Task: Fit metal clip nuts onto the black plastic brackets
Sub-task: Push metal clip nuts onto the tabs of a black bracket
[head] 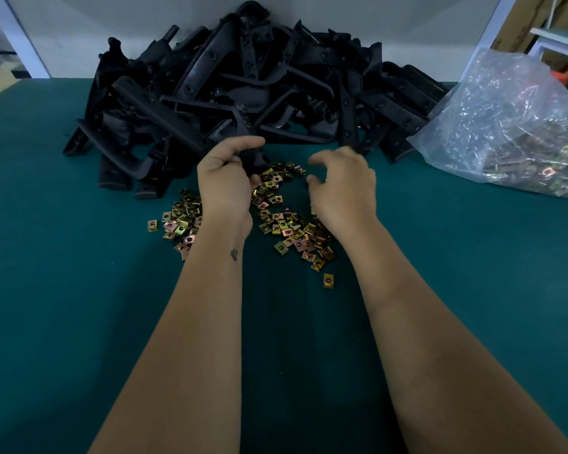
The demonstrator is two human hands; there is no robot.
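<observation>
Our left hand (225, 178) grips a black bracket (252, 158), so our right hand (343, 183), fingers loosely curled and empty, must next pinch a clip nut (277, 199).

— How's the light?
— Dim and cool. The green counter (79, 290) darkens toward the near edge, with soft shadows between the forearms.
— Any glare?
— Only on the plastic bag (512, 126), far right of the right hand (345, 188), which is slightly motion-blurred.
— Distortion?
— Wide-angle bending at the edges; the black brackets (230, 93) lose detail.
</observation>
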